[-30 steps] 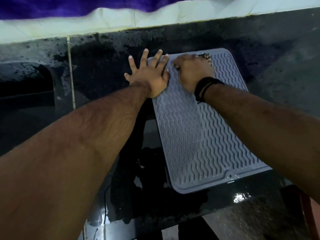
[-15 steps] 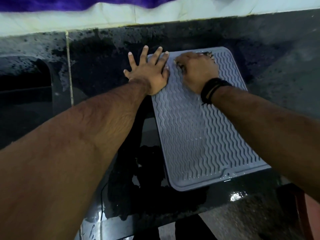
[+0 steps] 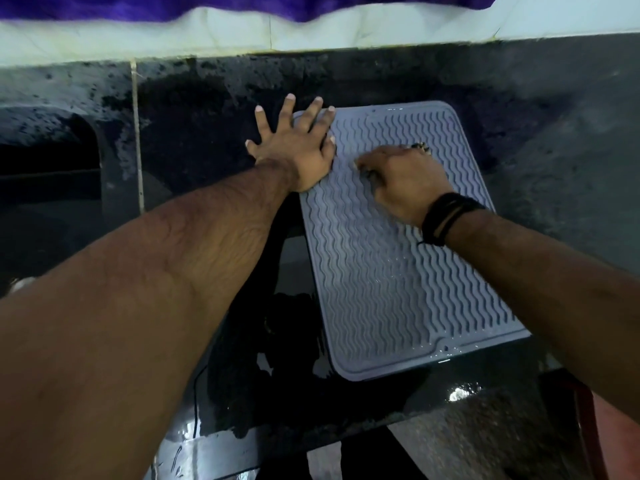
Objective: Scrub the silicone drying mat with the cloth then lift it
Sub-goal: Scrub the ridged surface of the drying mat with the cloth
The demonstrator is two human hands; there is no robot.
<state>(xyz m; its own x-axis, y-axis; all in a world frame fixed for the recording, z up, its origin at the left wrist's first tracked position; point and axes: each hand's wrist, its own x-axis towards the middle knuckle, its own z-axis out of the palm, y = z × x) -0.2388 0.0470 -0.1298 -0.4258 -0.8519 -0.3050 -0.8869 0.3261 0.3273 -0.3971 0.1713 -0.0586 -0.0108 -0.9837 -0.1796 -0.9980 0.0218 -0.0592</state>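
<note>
Grey silicone drying mat (image 3: 398, 271) lies flat on the wet black bench (image 3: 214, 133), centre-right of frame, wavy ribs up, water beads on its lower half. Left hand (image 3: 298, 147) presses flat on the mat's upper-left corner, fingers (image 3: 311, 114) spread straight, some over the edge onto the bench. Right hand (image 3: 403, 178) sits on the mat's upper part, fingers curled down; a dark scrap shows under them, cannot tell if it's the cloth. Black wristband (image 3: 446, 218) on right wrist. Purple fabric (image 3: 207, 6) along the top edge.
</note>
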